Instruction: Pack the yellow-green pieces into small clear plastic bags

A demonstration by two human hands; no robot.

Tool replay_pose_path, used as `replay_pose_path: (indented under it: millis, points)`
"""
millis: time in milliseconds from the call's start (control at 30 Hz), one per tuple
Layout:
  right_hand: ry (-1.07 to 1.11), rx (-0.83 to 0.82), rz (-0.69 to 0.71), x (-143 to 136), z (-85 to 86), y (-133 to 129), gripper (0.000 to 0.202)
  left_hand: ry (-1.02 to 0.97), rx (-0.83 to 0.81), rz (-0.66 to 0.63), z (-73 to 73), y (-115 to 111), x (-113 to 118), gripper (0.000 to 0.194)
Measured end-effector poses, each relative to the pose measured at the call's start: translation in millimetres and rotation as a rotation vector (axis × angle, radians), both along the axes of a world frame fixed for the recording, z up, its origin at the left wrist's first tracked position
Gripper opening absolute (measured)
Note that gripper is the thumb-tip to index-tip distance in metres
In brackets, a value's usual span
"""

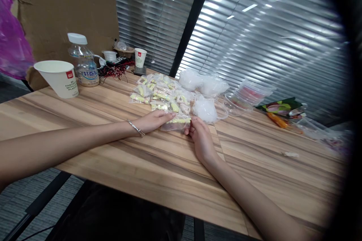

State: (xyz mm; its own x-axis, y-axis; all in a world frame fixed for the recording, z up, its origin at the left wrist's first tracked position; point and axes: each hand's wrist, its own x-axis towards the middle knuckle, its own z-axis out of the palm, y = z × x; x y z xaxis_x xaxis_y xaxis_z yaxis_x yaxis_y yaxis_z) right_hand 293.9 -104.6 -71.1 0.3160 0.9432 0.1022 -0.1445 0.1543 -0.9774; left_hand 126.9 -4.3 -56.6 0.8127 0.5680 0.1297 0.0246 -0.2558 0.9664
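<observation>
A: Where's the clear bag [174, 125] relative to your hands?

B: Right between them, over the table [124, 162], on the near-edge side of your bag pile [162, 92]. Yellow piece [181, 120] inside. Can't tell if the bag's underside touches the table.

A: Your grip?

B: Both on it. Your left hand [154, 121] grasps its left end, thumb on top, other fingers mostly hidden. Your right hand [201, 137] pinches its right end, fingers curled.

A: Anything close to you there?

B: White plastic bundle [205, 109], just past your right hand, toward the table's far edge.
</observation>
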Motion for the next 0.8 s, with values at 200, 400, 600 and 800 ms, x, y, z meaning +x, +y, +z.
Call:
replay_pose_path:
  millis: [200, 400, 600, 800]
  points:
    - [-0.011, -0.019, 0.001, -0.8, 2.1, -0.4, 0.025, -0.021, -0.02, -0.009, -0.9, 0.4, 0.6, 0.051]
    - [-0.015, -0.023, 0.007, -0.5, 2.5, -0.4, 0.025, -0.026, -0.05, 0.002, 0.0, -0.8, 1.5, 0.051]
    - [-0.025, -0.038, -0.003, -0.6, 2.5, 0.1, 0.025, -0.013, -0.021, 0.001, -1.2, 1.1, 1.0, 0.05]
    - [-0.034, -0.07, 0.005, -1.4, 3.8, -1.0, 0.022, -0.017, 0.013, -0.005, -2.2, 2.3, 1.6, 0.045]
